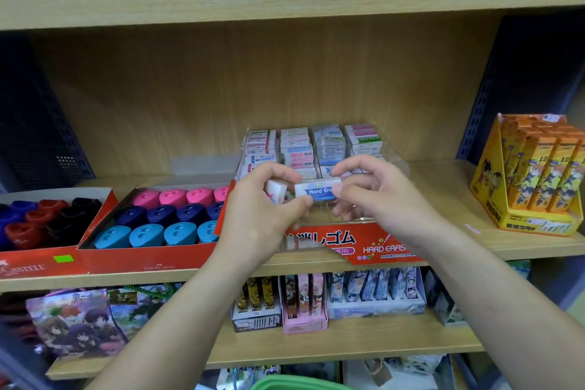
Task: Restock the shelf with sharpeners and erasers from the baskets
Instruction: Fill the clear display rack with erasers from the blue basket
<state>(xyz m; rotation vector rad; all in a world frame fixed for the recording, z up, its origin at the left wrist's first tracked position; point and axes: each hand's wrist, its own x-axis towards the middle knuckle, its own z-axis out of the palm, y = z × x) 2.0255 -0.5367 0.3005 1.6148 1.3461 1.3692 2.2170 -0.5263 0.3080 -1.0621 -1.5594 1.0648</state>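
Both hands meet in front of the clear eraser display box on the middle shelf. My left hand grips a white eraser with a pink print, and its thumb also touches a white eraser with a blue "Hard Eraser" sleeve. My right hand pinches the right end of that blue-sleeved eraser. Behind the hands, stacked erasers fill the box in several columns. Its red front label reads "HARD ERASER".
Two red trays of sharpeners stand at the left: pink, navy and blue ones, and red, blue and black ones. An orange display box stands at the right. The lower shelf holds card packs. A green basket rim shows at the bottom.
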